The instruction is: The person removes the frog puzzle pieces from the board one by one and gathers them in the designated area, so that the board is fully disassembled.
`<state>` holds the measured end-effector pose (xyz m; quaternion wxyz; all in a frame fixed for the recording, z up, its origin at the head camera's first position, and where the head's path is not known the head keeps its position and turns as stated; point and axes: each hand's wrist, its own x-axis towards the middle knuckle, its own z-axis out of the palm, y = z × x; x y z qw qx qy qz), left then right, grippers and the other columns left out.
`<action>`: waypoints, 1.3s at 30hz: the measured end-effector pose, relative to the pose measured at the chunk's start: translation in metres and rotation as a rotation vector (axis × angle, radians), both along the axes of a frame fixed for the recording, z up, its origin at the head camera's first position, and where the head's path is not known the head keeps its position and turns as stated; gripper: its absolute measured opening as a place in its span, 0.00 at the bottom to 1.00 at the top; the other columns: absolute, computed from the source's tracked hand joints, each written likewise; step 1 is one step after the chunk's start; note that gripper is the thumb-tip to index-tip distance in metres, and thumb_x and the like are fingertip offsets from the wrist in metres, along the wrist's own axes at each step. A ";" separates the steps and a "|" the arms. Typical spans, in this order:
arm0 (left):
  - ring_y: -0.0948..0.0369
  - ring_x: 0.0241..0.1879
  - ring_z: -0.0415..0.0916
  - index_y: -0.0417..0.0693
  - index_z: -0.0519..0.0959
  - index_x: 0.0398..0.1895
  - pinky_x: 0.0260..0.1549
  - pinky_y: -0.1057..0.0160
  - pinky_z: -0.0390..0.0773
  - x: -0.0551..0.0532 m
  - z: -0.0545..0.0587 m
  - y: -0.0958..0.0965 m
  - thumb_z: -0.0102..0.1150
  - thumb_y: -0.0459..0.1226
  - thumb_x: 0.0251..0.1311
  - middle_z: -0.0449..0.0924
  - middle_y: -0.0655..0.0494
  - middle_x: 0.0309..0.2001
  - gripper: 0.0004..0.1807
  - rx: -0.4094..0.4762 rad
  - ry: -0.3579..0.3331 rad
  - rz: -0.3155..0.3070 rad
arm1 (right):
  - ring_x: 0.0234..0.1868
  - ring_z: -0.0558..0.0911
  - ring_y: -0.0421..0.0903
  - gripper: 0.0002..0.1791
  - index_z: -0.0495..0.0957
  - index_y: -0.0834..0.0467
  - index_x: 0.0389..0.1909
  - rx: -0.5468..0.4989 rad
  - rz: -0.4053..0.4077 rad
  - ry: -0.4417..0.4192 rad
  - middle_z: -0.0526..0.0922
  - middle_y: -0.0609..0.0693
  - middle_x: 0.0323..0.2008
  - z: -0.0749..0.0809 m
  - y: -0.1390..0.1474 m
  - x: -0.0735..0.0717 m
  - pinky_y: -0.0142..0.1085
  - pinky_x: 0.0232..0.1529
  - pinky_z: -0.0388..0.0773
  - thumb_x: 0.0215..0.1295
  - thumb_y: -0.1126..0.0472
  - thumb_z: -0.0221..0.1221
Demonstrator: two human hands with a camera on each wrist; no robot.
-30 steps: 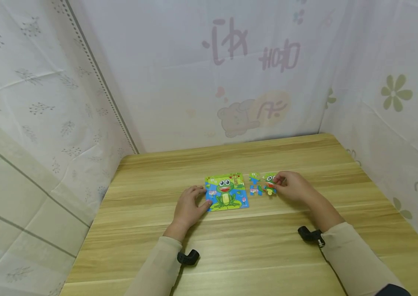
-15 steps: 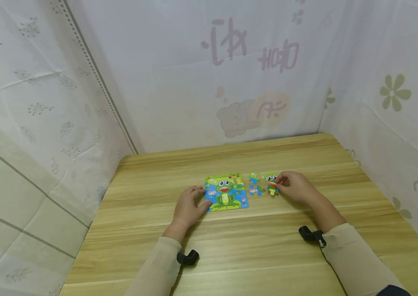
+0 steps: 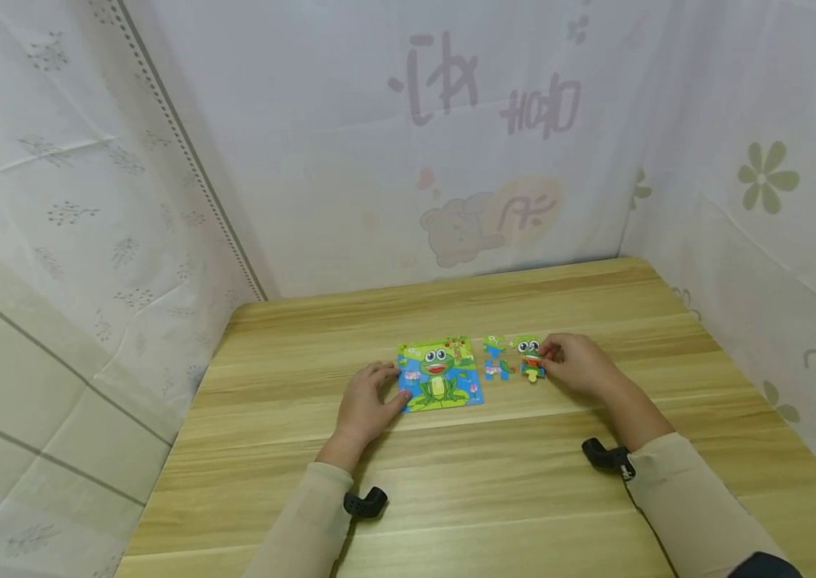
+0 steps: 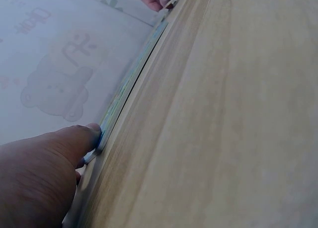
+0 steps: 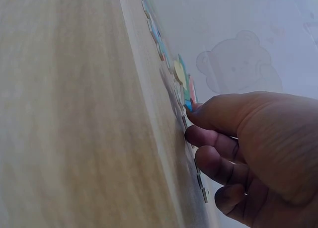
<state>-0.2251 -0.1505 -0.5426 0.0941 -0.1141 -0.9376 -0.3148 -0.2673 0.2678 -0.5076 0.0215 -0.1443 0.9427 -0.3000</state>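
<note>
Frog board (image 3: 439, 377) was touched by the spread left hand (image 3: 367, 404) on the table (image 3: 466, 482); right of it, beside loose pieces (image 3: 492, 372), a piece (image 3: 532, 369) was pinched by the right hand (image 3: 577, 365) (a light edge grip was probably best).

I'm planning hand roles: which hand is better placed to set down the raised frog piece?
Probably the right hand: it pinches the frog piece beside other puzzle pieces, while the left hand touches the frog picture.
</note>
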 end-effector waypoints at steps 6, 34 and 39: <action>0.50 0.71 0.69 0.50 0.84 0.61 0.72 0.47 0.67 0.000 0.000 -0.001 0.73 0.52 0.64 0.78 0.53 0.67 0.26 0.006 -0.003 -0.003 | 0.34 0.79 0.43 0.03 0.85 0.55 0.42 0.013 0.003 -0.001 0.83 0.45 0.35 0.000 -0.001 0.000 0.40 0.37 0.78 0.70 0.62 0.67; 0.52 0.71 0.69 0.51 0.84 0.61 0.73 0.47 0.67 -0.001 0.001 -0.001 0.72 0.52 0.65 0.78 0.54 0.67 0.26 -0.014 -0.007 -0.007 | 0.36 0.77 0.45 0.04 0.88 0.56 0.41 0.019 -0.004 0.005 0.82 0.45 0.33 -0.002 -0.002 -0.001 0.43 0.41 0.76 0.70 0.62 0.67; 0.52 0.71 0.69 0.52 0.84 0.61 0.72 0.48 0.68 -0.001 0.000 -0.001 0.72 0.52 0.65 0.78 0.55 0.67 0.25 -0.012 -0.004 -0.012 | 0.35 0.77 0.45 0.04 0.88 0.54 0.41 0.024 -0.011 0.012 0.81 0.44 0.33 0.000 -0.004 0.000 0.41 0.39 0.76 0.70 0.60 0.68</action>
